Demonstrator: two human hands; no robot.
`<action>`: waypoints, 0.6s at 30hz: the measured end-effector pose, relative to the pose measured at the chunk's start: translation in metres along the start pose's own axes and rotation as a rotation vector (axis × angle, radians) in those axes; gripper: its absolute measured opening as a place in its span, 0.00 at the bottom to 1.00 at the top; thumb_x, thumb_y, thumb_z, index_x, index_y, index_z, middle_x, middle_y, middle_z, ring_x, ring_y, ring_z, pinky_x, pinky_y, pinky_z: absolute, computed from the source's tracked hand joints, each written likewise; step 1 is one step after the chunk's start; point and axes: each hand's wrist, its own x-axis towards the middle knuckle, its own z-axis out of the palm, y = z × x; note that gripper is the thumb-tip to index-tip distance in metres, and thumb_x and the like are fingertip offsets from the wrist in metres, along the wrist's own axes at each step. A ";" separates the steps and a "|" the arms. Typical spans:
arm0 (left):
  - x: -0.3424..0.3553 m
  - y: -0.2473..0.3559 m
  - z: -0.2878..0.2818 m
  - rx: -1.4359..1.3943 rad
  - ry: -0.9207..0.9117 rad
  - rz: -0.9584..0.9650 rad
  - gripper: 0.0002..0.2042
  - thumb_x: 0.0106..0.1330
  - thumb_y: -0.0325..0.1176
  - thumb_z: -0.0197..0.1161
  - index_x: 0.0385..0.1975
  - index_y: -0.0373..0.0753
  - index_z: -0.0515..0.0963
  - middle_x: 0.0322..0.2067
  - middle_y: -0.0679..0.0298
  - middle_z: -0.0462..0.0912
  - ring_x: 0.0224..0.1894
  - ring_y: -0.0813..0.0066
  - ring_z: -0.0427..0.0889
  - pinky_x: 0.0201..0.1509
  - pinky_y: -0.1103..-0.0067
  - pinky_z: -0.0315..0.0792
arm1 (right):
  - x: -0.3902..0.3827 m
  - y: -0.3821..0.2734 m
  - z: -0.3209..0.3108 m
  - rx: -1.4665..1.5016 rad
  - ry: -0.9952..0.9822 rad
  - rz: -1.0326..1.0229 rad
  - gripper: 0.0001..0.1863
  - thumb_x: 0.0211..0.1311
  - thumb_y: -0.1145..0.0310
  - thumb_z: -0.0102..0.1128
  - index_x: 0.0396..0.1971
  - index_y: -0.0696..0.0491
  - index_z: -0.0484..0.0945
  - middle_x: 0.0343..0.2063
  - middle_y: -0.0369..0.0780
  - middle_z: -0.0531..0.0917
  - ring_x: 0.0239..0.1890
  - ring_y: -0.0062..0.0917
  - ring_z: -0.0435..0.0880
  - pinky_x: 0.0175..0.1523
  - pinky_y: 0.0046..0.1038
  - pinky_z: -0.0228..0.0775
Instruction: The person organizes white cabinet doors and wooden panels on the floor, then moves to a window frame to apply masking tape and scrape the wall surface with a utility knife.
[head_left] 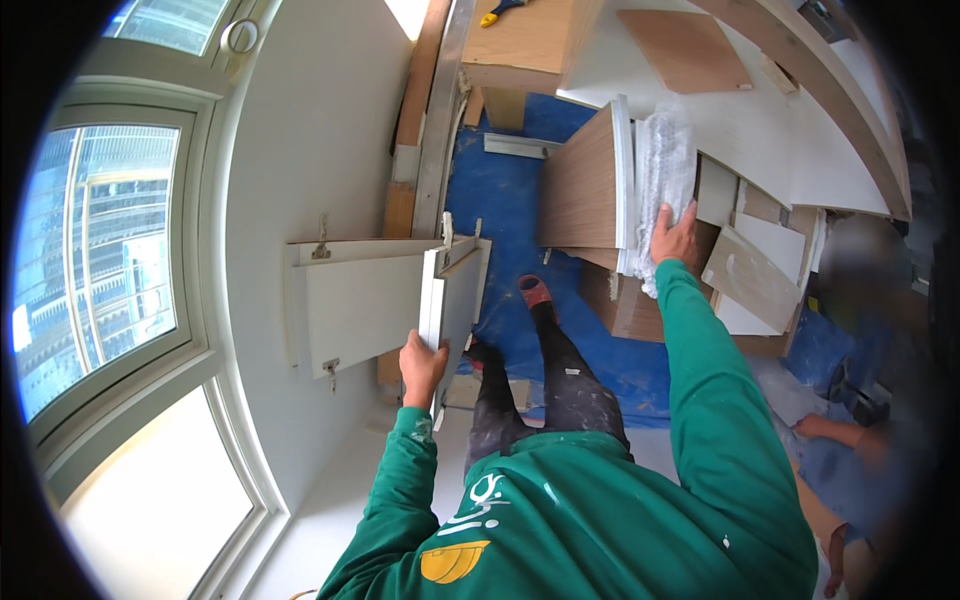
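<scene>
My left hand (423, 365) is closed round the near edge of a narrow white board (436, 300), which stands upright beside other white panels (365, 310) with hinges, by the left wall. My right hand (676, 232) grips a long bundle (665, 150) in clear bubble wrap, standing on edge against wood-grain boards (578, 180) with white edging at the right. Its thumb and fingers bend over the wrap. Both forearms reach up from the lower edge in green sleeves.
Blue sheeting (510, 200) covers the floor round my feet. A window (100, 250) fills the left wall. A plywood block (510, 40) is at the back. Loose offcuts (750, 280) lie at the right, where another person's hand (815, 428) and blurred body show at the edge.
</scene>
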 end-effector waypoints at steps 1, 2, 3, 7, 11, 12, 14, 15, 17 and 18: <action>-0.002 -0.004 0.002 0.018 0.007 -0.003 0.22 0.54 0.42 0.75 0.37 0.31 0.74 0.34 0.37 0.85 0.41 0.34 0.84 0.48 0.54 0.78 | -0.002 -0.002 -0.001 0.004 0.003 0.016 0.43 0.72 0.35 0.44 0.77 0.49 0.55 0.68 0.54 0.72 0.65 0.53 0.76 0.67 0.48 0.69; -0.002 -0.004 0.004 0.029 0.004 0.019 0.23 0.54 0.42 0.76 0.38 0.31 0.75 0.35 0.37 0.85 0.42 0.34 0.84 0.48 0.53 0.78 | 0.004 0.008 0.004 -0.020 0.012 0.025 0.44 0.71 0.35 0.46 0.77 0.48 0.55 0.67 0.53 0.73 0.64 0.54 0.77 0.67 0.48 0.70; -0.004 -0.005 0.007 0.014 -0.001 0.014 0.23 0.53 0.42 0.76 0.39 0.30 0.75 0.35 0.37 0.85 0.42 0.34 0.84 0.48 0.53 0.78 | 0.007 0.010 0.006 -0.012 -0.001 0.036 0.44 0.71 0.35 0.46 0.78 0.48 0.54 0.67 0.54 0.73 0.64 0.54 0.77 0.67 0.48 0.70; -0.011 0.000 0.010 0.020 -0.022 0.020 0.23 0.52 0.40 0.76 0.38 0.29 0.76 0.35 0.37 0.85 0.42 0.35 0.85 0.49 0.54 0.78 | 0.009 0.007 0.001 0.023 0.004 -0.026 0.42 0.72 0.39 0.47 0.76 0.51 0.56 0.69 0.52 0.71 0.66 0.49 0.74 0.67 0.48 0.70; -0.013 0.007 0.006 0.005 -0.031 0.056 0.22 0.51 0.39 0.76 0.36 0.28 0.77 0.34 0.37 0.85 0.41 0.35 0.85 0.48 0.55 0.78 | 0.005 0.005 -0.005 0.016 -0.022 -0.026 0.42 0.72 0.39 0.47 0.76 0.52 0.56 0.67 0.52 0.72 0.65 0.50 0.75 0.65 0.49 0.71; -0.014 0.009 0.006 0.001 -0.028 0.068 0.21 0.51 0.39 0.75 0.36 0.28 0.77 0.33 0.37 0.85 0.41 0.35 0.85 0.48 0.55 0.79 | 0.007 0.006 -0.006 0.010 -0.017 -0.026 0.42 0.73 0.40 0.46 0.76 0.52 0.55 0.67 0.52 0.72 0.65 0.50 0.75 0.65 0.49 0.71; -0.012 0.011 0.008 0.017 -0.021 0.086 0.21 0.51 0.38 0.75 0.35 0.28 0.77 0.33 0.37 0.85 0.41 0.35 0.85 0.48 0.55 0.79 | 0.005 0.004 -0.006 0.005 -0.018 -0.026 0.42 0.73 0.40 0.46 0.76 0.52 0.55 0.68 0.53 0.72 0.65 0.51 0.75 0.66 0.48 0.70; -0.012 0.011 0.008 0.030 -0.015 0.091 0.21 0.51 0.38 0.75 0.35 0.28 0.77 0.33 0.37 0.85 0.40 0.35 0.85 0.48 0.56 0.79 | 0.005 0.003 -0.008 0.031 -0.026 -0.026 0.41 0.73 0.40 0.46 0.76 0.52 0.55 0.68 0.53 0.71 0.66 0.50 0.75 0.66 0.47 0.70; -0.014 0.014 0.009 0.044 -0.029 0.070 0.21 0.50 0.38 0.75 0.35 0.27 0.77 0.33 0.37 0.85 0.40 0.35 0.85 0.48 0.56 0.79 | 0.004 -0.001 -0.014 0.036 -0.053 -0.015 0.41 0.73 0.40 0.46 0.76 0.52 0.54 0.68 0.53 0.71 0.66 0.50 0.75 0.66 0.47 0.70; -0.015 0.016 0.009 0.021 -0.034 0.074 0.21 0.50 0.37 0.75 0.35 0.27 0.77 0.33 0.37 0.85 0.40 0.35 0.85 0.48 0.56 0.79 | 0.004 -0.001 -0.015 0.036 -0.062 -0.008 0.41 0.73 0.40 0.46 0.76 0.52 0.54 0.68 0.52 0.71 0.66 0.50 0.75 0.66 0.47 0.70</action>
